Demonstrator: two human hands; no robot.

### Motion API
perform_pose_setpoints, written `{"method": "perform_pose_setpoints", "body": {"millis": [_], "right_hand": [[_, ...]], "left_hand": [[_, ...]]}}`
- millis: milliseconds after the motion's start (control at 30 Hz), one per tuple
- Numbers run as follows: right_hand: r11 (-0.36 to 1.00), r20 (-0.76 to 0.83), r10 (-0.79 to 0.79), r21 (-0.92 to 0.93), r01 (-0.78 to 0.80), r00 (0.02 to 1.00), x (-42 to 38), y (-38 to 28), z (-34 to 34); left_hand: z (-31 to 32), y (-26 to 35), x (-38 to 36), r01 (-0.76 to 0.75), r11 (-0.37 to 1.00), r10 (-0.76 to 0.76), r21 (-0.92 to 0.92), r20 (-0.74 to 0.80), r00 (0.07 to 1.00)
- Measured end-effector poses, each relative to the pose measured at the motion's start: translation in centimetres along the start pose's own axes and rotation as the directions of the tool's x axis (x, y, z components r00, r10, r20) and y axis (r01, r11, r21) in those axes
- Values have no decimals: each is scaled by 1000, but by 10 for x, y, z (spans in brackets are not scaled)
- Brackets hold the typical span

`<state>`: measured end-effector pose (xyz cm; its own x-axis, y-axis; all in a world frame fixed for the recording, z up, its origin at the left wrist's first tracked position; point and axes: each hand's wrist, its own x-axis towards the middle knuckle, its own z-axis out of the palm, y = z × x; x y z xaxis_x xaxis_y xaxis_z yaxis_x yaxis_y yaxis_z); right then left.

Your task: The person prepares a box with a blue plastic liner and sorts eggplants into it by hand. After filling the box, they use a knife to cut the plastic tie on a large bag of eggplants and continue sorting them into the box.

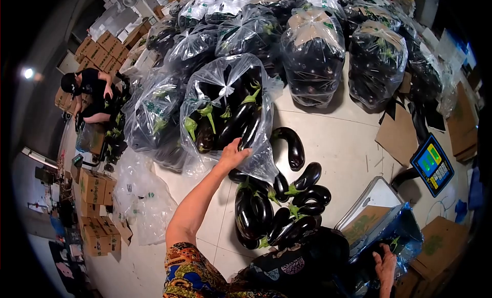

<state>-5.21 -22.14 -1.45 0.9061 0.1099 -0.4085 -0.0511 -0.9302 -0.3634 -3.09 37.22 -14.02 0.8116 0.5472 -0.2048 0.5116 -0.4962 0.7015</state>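
My left hand [233, 156] reaches to the mouth of an open clear plastic bag [262, 162]. Its fingers are curled at the lower end of a dark purple eggplant [249, 134] with a green stem; the bag and hand partly hide the grip. More eggplants fill this bag. Lower right, my right hand [385, 264] rests with fingers apart over dark eggplants in a carton [366, 222] lined with bluish plastic film [407, 226]. A green stem [394, 242] shows just beyond its fingertips. Several loose eggplants [307, 177] lie on the floor between my hands.
Full eggplant bags [313, 62] stand in rows ahead. A digital scale display [433, 164] rises on the right, near flat cardboard [397, 131]. Crumpled plastic [141, 200] and cartons [97, 187] lie left. Farther left, another person [92, 93] bends over eggplants.
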Motion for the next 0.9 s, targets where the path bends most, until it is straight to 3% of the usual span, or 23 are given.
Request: {"method": "perform_pose_setpoints", "body": {"millis": [133,167,200,267,333,400,467,500,533,633,733,800,900], "right_hand": [[1000,-5,-11,12,11,1000,-1,0,0],[1000,-14,-15,22,15,1000,-1,1,2],[999,-20,-18,31,19,1000,-2,0,3],[1000,-17,-29,9,29,999,-1,-1,1],[997,-19,-77,-10,77,997,6,9,3],[992,1,-125,-28,125,992,9,32,12],[995,17,-57,-77,58,998,8,27,10],[995,13,-20,-95,21,1000,8,22,10],[998,12,-57,-40,58,998,10,24,10],[998,-6,-55,-17,55,998,9,19,10],[1000,7,-18,-21,18,1000,7,1,3],[997,-35,-73,2,73,997,8,11,9],[997,-40,-71,34,73,997,8,10,9]], "left_hand": [[0,0,10,-110,956,97,273,62,993],[2,1,1,-214,894,262,395,-71,962],[-5,8,-4,-270,866,329,421,-72,942],[-12,18,-14,-282,867,363,412,-133,922],[-17,19,-31,-380,869,460,317,-235,856],[-28,27,-54,-381,875,471,299,-344,812],[-26,37,-86,-319,947,275,-37,-417,866],[-21,39,-100,-292,952,228,-92,-425,876],[-13,39,-114,-254,924,129,-287,-392,911],[9,27,-155,-201,897,95,-395,-270,958],[37,-7,-185,-188,937,160,-295,-118,980],[54,-25,-202,-53,960,83,-275,97,992],[73,-46,-208,-70,973,127,-218,258,958]]}}
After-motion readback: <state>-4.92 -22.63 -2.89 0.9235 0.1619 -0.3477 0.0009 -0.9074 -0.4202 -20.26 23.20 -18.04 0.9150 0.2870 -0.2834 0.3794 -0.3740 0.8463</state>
